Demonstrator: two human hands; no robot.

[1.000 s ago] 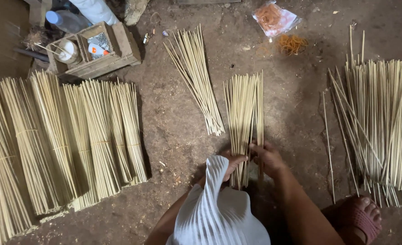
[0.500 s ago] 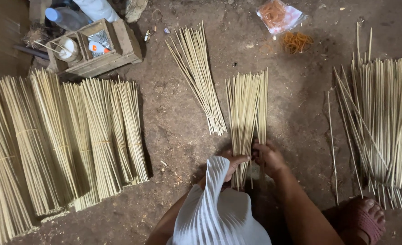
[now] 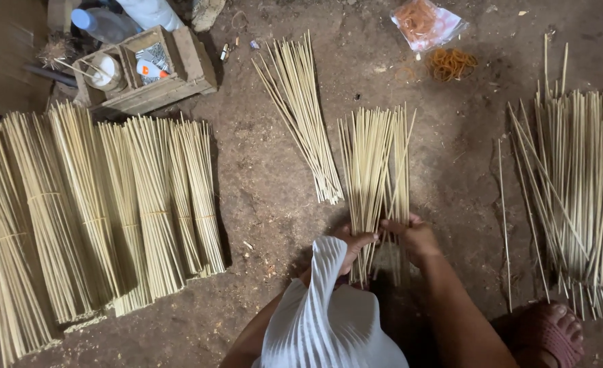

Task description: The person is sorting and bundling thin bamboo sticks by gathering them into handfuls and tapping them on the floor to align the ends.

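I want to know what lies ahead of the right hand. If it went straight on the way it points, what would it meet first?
The right hand points up-left into the stick bundle it grips; past that, probably the loose slanted sticks.

One head-worn camera looks almost straight down from above at the brown dirt floor (image 3: pixel 267 197) — near enough that the person's pleated white cloth (image 3: pixel 328 320) fills the bottom edge, forearms reaching away from the lens.

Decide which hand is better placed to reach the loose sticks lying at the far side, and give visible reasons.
Probably the right hand: the big loose stick pile lies on its side, while the left hand grips the sticks in hand and sits farther away.
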